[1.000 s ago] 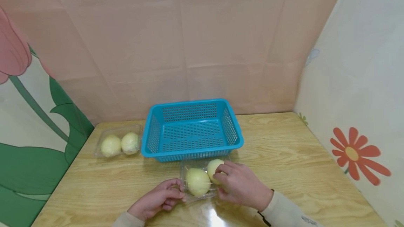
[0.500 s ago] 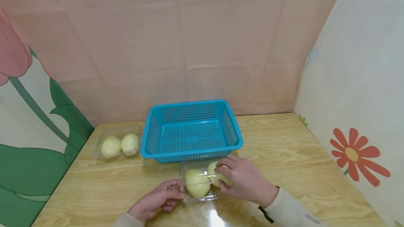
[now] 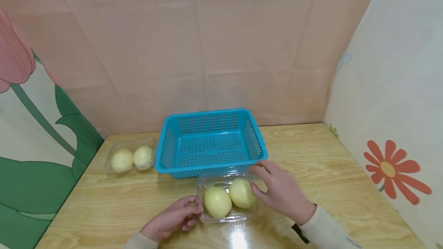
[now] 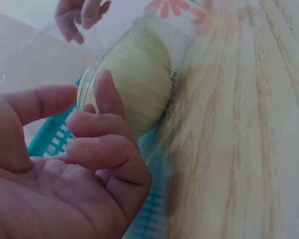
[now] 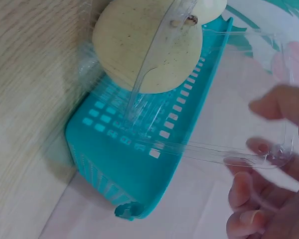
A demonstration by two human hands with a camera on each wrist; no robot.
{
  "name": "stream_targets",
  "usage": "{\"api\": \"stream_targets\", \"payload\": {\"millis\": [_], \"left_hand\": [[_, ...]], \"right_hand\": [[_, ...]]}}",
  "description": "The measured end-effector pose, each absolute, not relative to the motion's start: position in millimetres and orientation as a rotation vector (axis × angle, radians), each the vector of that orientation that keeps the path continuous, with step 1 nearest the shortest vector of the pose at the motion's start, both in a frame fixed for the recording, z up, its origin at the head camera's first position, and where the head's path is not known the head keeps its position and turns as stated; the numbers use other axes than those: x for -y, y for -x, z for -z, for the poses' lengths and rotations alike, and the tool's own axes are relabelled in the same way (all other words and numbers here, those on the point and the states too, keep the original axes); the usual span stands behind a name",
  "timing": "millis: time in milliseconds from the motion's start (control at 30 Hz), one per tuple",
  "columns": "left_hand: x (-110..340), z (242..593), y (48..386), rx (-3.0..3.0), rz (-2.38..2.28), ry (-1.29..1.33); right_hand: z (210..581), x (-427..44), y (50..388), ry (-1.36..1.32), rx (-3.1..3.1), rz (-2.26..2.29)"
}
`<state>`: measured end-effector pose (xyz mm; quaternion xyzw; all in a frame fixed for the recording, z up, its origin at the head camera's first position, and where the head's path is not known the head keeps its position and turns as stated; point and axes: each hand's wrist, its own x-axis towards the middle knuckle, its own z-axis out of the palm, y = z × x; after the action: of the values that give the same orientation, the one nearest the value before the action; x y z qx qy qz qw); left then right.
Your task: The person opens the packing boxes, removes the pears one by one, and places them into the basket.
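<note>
A clear plastic fruit box lies near the front of the table. Two pale yellow-green pears are in it, a left pear and a right pear. My left hand pinches the box's left edge between thumb and index finger, the other fingers curled below. At the box's right back corner is my right hand. In the right wrist view, its thumb and fingers are either side of the edge of the raised clear lid; how firm the hold is does not show.
A blue plastic basket with perforated walls stands right behind the box, nothing inside it. Another clear box with two pears is at the table's back left. Wooden tabletop stretches out to the right.
My right hand has moved right and slightly back, away from above the right pear, and the lid is now raised. The left hand stays at the box's edge.
</note>
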<state>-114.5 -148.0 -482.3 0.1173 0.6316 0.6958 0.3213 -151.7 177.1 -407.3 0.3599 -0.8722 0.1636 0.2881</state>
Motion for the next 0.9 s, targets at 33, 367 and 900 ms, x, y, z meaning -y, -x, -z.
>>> {"api": "stream_targets", "payload": {"millis": [33,367,900], "left_hand": [[147.7,481.7,114.9,-1.668,-1.823,-0.306],[141.0,477.9,119.3,-1.784,-1.855,-0.192],[137.8,483.0,128.7,-1.843,-1.904,-0.068]], "right_hand": [[407.1,-178.1,151.5,-0.926,2.349,-0.451],[403.6,-183.4,145.4,-0.501,2.657,-0.579],[419.1,-165.2,134.9,-0.787,2.804,-0.554]]}}
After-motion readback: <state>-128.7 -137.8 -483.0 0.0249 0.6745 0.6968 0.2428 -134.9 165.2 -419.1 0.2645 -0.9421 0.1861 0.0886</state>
